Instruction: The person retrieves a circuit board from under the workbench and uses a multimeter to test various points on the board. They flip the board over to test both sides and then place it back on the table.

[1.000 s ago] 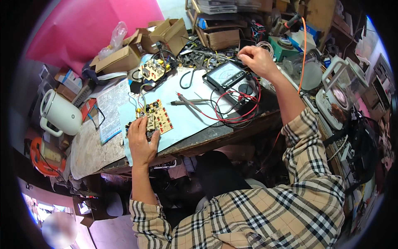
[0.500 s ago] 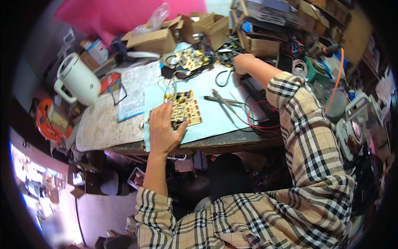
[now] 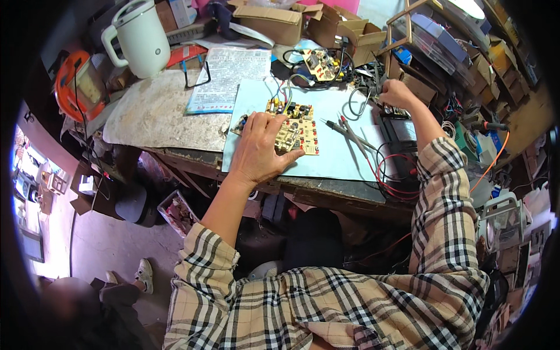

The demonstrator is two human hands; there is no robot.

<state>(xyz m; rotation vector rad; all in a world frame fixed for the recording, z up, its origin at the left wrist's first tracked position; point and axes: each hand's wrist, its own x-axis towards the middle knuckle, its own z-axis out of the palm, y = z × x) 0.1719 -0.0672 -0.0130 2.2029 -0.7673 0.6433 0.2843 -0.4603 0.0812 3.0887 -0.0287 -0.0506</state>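
My left hand (image 3: 258,149) rests on a tan circuit board (image 3: 308,135), fingers curled over its left part and thumb against its near edge. The hand partly hides a smaller board (image 3: 287,135) on top. Thin coloured wires (image 3: 286,92) rise from the board's far side. My right hand (image 3: 396,93) reaches to the back right, fingers closed among dark tools and parts; whatever is in them is hidden. Two meter probes (image 3: 357,137) lie crossed on the pale blue sheet (image 3: 332,166), right of the board. Their red lead (image 3: 388,185) loops toward a dark meter-like device (image 3: 399,131).
Another circuit board (image 3: 319,64) with black cable lies at the back, before cardboard boxes (image 3: 265,22). A printed sheet (image 3: 220,73), glasses (image 3: 198,79) and a white kettle (image 3: 142,41) stand or lie to the left. An orange cord (image 3: 489,160) hangs at right. Another person's shoe (image 3: 144,275) shows lower left.
The view has shifted, so the bench appears higher and farther right. My left fingers look more curled over the board. My right hand stays at the back-right parts. Another person's shoe now shows clearly.
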